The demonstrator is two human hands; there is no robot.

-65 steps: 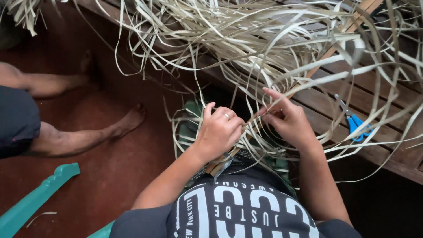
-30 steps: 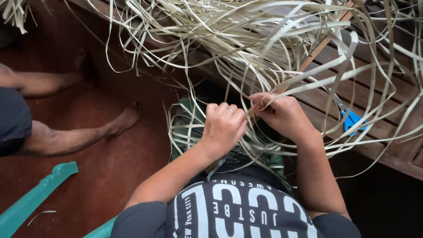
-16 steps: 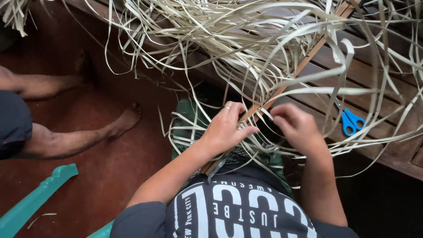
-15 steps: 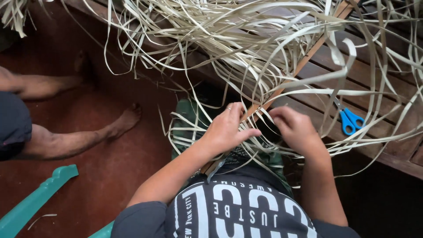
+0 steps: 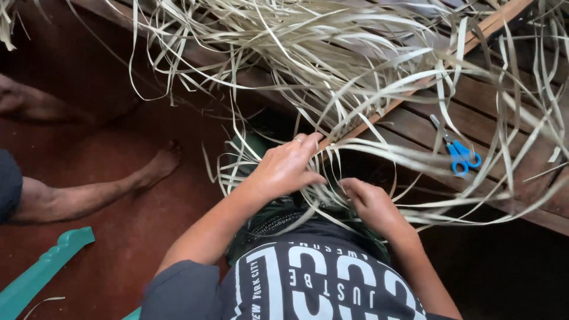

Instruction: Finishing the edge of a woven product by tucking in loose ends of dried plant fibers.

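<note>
- Left hand lies flat, grip open, fingers spread on the pale leaf strips and wooden slat.
- Right hand, near, pinches strips; its grip is closed.
- Blue scissors lie right on the tabletop.

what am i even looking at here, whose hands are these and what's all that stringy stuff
This is a single picture from a camera worn on a person's head, looking down over their chest at their own two bare hands. The left hand, with a ring on one finger, lies spread on a long wooden slat among pale dried leaf strips. The right hand is lower, fingers curled into the strips; exactly what it pinches is hidden. The strips pile over a dark wooden bench, where blue-handled scissors lie. At the left, another person's bare leg and foot rest on the red-brown floor.
</note>
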